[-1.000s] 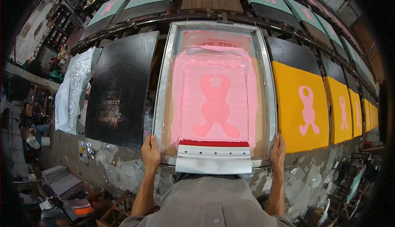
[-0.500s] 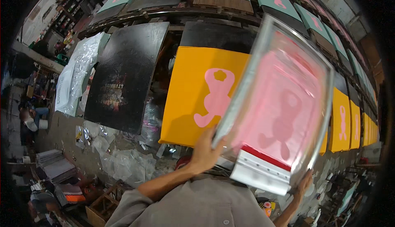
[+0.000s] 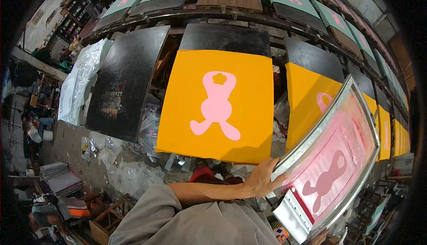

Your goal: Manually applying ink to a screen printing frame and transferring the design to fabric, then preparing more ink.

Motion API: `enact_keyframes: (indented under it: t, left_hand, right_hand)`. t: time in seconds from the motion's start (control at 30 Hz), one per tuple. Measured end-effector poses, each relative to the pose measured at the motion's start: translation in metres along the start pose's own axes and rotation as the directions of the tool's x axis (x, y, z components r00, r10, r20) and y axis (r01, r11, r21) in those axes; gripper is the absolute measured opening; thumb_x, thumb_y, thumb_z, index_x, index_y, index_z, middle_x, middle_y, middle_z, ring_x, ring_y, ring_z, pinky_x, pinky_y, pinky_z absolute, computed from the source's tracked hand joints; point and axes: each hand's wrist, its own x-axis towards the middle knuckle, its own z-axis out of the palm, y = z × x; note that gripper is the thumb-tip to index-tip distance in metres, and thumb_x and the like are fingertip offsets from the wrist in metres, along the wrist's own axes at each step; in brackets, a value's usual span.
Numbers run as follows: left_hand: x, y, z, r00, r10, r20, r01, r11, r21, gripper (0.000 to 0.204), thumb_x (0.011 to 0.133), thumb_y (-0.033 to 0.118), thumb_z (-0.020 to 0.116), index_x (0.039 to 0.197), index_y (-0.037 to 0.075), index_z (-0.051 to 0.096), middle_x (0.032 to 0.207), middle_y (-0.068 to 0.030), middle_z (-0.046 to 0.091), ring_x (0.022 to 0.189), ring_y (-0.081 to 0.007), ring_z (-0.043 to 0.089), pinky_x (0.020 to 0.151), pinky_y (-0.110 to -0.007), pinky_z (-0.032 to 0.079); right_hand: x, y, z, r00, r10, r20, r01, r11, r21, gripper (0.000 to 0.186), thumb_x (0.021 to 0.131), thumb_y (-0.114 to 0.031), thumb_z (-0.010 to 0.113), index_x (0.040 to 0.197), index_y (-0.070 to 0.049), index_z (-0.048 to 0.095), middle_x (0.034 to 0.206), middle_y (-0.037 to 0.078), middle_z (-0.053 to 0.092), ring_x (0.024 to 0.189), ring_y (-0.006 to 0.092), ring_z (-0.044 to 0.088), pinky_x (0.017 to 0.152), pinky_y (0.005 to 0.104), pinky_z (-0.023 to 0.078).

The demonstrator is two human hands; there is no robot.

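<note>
The right hand (image 3: 321,237) is showing only as a sliver below the lower edge of the silver-metal-framed rectangular printing screen (image 3: 329,174); the screen and the picture's rim are hiding the rest, and whether it is gripping cannot be told. The left hand (image 3: 261,178) is pinching the screen's left rim near its lower corner, some fingers passing out of sight. The screen is slanting at the person's right, covering part of a second yellow fabric panel (image 3: 307,94); its pink figure is showing only in part. Marks at the screen's upper end are proving too faint to make out.

The screen's sheet is appearing translucent, streaked with glossy pink, and a darker bear-like silhouette is showing in it. A pale metal squeegee with a red blade (image 3: 291,216) is lying across the screen's near end, a row of dark round spots running along its holder.

In front of the person, a flat yellow fabric panel (image 3: 178,111) is covering the near part of a black board (image 3: 224,36), bearing a matt pink bear-like figure (image 3: 216,109) with a flower-shaped opening in its head. A scuffed, bare black board (image 3: 126,85) is standing to its left.
</note>
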Motion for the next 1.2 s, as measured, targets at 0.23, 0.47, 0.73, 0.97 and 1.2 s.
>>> enact_keyframes:
  t: [0.23,0.47,0.73,0.97,1.2]
  left_hand:
    - [-0.02,0.005,-0.007,0.999,0.036,-0.031,-0.036,0.999,0.008,0.058,0.094,0.038,0.064,0.128,-0.007,0.05,0.111,-0.025,0.057,0.1,-0.0357,0.058,0.086,-0.042,0.047]
    - [-0.071,-0.015,-0.068,0.969,-0.042,-0.242,0.049,0.999,0.024,0.054,0.09,0.037,0.07,0.123,-0.003,0.057,0.107,-0.0197,0.064,0.094,-0.0305,0.064,0.082,-0.038,0.05]
    - [-0.171,-0.041,-0.161,0.83,-0.312,-0.463,0.315,0.946,-0.074,0.054,0.086,0.038,0.075,0.116,-0.005,0.06,0.103,-0.0166,0.07,0.092,-0.0243,0.067,0.084,-0.035,0.051]
    - [-0.291,-0.055,-0.176,0.316,-0.533,-0.785,0.348,0.835,-0.427,0.039,0.09,0.024,0.072,0.116,-0.003,0.061,0.101,-0.007,0.064,0.081,-0.0145,0.059,0.07,-0.03,0.049]
    - [-0.367,-0.039,-0.132,-0.028,-0.606,-0.795,0.208,0.774,-0.598,0.041,0.095,0.03,0.067,0.115,-0.005,0.058,0.091,-0.0065,0.061,0.073,-0.014,0.056,0.06,-0.031,0.047]
  right_hand:
    - [-0.004,0.019,-0.004,0.996,-0.068,0.052,0.067,0.998,0.019,0.057,0.106,-0.046,0.036,0.139,0.0,0.038,0.139,0.014,0.038,0.128,0.0244,0.037,0.106,0.0347,0.028]
    - [-0.015,0.022,0.014,0.943,-0.295,0.156,0.285,0.955,0.085,0.054,0.106,-0.046,0.036,0.135,0.0,0.04,0.134,0.013,0.038,0.124,0.0239,0.036,0.103,0.0348,0.028]
    - [-0.036,-0.111,0.123,0.677,-0.689,0.259,0.572,0.714,0.403,0.047,0.106,-0.041,0.041,0.091,0.002,0.05,0.079,0.002,0.043,0.076,0.0135,0.038,0.066,0.0319,0.036]
    - [-0.108,-0.27,0.204,0.14,-0.892,0.431,0.631,0.415,0.655,0.043,0.107,-0.032,0.037,0.097,0.006,0.056,0.071,0.005,0.051,0.067,0.0144,0.046,0.06,0.0315,0.04]
    - [-0.112,-0.378,0.305,-0.084,-0.882,0.464,0.779,0.232,0.582,0.026,0.097,-0.021,0.06,0.1,0.003,0.066,0.082,0.017,0.069,0.072,0.03,0.067,0.068,0.0378,0.052]
